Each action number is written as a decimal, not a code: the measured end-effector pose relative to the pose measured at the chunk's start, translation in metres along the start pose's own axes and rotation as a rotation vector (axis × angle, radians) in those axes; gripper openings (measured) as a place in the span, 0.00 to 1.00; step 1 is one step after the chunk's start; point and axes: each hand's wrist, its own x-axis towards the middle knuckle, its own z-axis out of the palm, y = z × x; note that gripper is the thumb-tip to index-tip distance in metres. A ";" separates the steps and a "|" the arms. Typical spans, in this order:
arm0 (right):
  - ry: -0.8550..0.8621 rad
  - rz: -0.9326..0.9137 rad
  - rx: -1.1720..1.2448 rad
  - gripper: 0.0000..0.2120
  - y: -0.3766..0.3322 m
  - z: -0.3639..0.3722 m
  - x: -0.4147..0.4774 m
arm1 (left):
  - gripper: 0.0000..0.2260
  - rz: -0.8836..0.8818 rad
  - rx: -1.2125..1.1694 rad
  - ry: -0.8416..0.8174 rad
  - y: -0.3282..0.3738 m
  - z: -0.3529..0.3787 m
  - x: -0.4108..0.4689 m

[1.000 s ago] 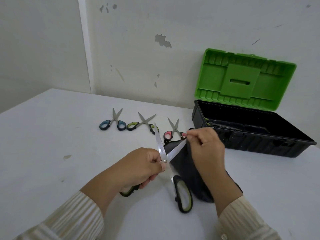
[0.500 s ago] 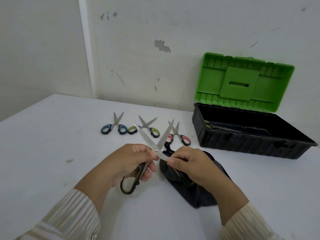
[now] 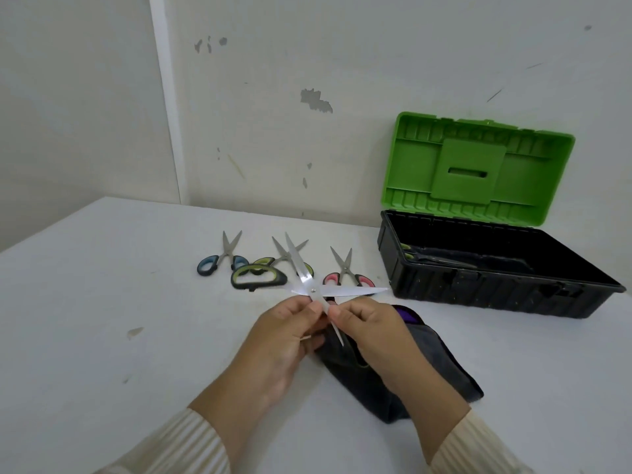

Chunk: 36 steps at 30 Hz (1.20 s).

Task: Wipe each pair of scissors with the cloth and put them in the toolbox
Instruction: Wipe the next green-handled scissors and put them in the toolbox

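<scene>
Both hands hold a large pair of scissors (image 3: 313,289) above the table, blades spread wide. One blade points up, the other right toward the toolbox. Its green-black handle (image 3: 259,276) sticks out to the far left. My left hand (image 3: 287,340) pinches the scissors just below the pivot. My right hand (image 3: 372,336) pinches the lower shank, resting over the dark grey cloth (image 3: 441,367); the second handle is hidden beneath it. The black toolbox (image 3: 496,295) stands open at right with its green lid (image 3: 478,169) raised.
Three small pairs of scissors lie in a row behind my hands: blue-handled (image 3: 222,260), green-handled (image 3: 273,258) partly hidden, pink-handled (image 3: 345,273). One more pair of scissors (image 3: 431,258) lies inside the toolbox. The wall rises behind the white table (image 3: 102,302).
The large scissors have turned: the handle swung from below my left hand to the far left, and the blades spread wider. My right hand slid from the blade to the shank.
</scene>
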 end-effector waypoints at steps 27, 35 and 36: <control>0.132 -0.443 -0.346 0.08 -0.006 0.004 0.005 | 0.10 -0.015 0.306 -0.157 0.006 -0.006 -0.007; 0.212 -0.374 -0.354 0.08 -0.002 -0.001 0.005 | 0.13 -0.029 0.257 -0.134 0.007 -0.010 -0.005; 0.235 -0.382 -0.360 0.08 -0.003 -0.002 0.005 | 0.14 -0.033 0.241 -0.130 0.008 -0.010 -0.005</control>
